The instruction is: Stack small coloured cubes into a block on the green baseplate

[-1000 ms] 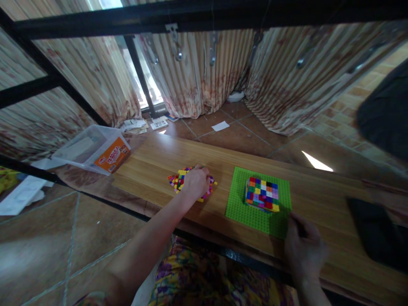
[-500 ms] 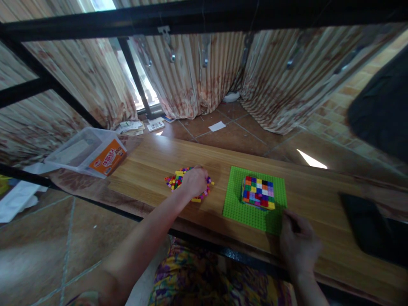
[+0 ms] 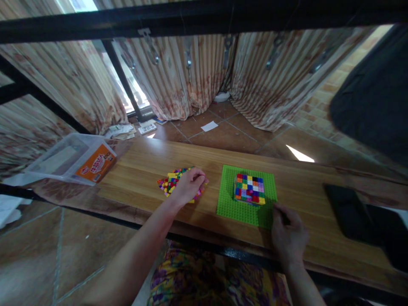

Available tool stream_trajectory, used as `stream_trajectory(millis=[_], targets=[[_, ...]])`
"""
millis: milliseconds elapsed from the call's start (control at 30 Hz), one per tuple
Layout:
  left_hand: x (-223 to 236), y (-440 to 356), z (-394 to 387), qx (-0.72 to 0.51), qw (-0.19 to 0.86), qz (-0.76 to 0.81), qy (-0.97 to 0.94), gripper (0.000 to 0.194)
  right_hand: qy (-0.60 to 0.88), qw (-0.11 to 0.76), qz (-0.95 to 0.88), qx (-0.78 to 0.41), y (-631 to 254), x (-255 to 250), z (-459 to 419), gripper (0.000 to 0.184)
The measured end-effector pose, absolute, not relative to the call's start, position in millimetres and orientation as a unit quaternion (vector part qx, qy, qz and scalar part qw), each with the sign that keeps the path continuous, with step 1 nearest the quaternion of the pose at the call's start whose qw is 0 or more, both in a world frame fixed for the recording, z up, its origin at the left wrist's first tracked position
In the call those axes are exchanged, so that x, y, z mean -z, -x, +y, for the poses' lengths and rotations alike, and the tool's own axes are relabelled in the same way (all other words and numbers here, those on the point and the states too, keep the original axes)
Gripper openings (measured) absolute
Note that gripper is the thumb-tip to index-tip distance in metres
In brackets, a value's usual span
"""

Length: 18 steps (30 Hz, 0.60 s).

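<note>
My left hand (image 3: 190,185) is over a pile of small toy bricks (image 3: 170,182) in many colours, its fingers pinched together; whatever is between the fingertips is hidden. To the right lies a green studded baseplate (image 3: 227,199) on the wooden table. A block built of multicoloured bricks (image 3: 249,188) stands on it, its top a patchwork of red, yellow, white, blue, orange and purple. At the baseplate's near right corner, my right hand (image 3: 290,229) is closed with curled fingers, gripping the edge.
A clear plastic box (image 3: 68,163) with an orange label stands at the table's left end. On the right lies a dark flat object (image 3: 349,214). A black metal bar (image 3: 204,19) crosses above, with curtains (image 3: 178,80) behind. Papers (image 3: 121,131) lie on the tiled floor.
My left hand has risen slightly from the brick pile, its pinched fingers now more visible. My right hand stays at the baseplate's corner. The whole view has shifted a little.
</note>
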<state>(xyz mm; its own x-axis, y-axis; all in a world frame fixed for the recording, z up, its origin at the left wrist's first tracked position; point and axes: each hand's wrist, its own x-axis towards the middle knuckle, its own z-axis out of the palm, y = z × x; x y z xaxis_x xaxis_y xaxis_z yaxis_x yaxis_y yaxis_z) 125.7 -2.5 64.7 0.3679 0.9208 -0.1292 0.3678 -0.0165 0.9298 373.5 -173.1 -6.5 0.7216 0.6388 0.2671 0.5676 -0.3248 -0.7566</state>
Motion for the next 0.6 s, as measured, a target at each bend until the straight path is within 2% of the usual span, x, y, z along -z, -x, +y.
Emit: stream_trajectory(millis=[100,200,267,433,600], targets=[[-70.5,-128.6,-24.5,-0.317,0.667,0.435,-0.515,0.019,0.805,0.482,-0.344,-0.034,-366.1,-4.5,-174.8,0.035],[-78.9,-132.9,-47.9,-0.318,0.706,0.391,-0.497,0.024,0.779,0.530,-0.334,-0.009,-345.0,-27.7,-175.2,0.031],[-85.4,-137.0,-61.4,-0.305,0.702,0.376,-0.522,0.025,0.741,0.555,-0.375,-0.041,-324.9,-46.6,-172.6,0.023],[-102.4,-144.7,-83.9,-0.248,0.642,0.352,-0.634,0.023,0.619,0.571,-0.466,-0.271,-286.2,-75.9,-160.7,0.016],[-105.9,-139.4,-91.6,-0.184,0.585,0.334,-0.716,0.021,0.594,0.573,-0.431,-0.364,-281.1,-74.4,-164.9,0.010]])
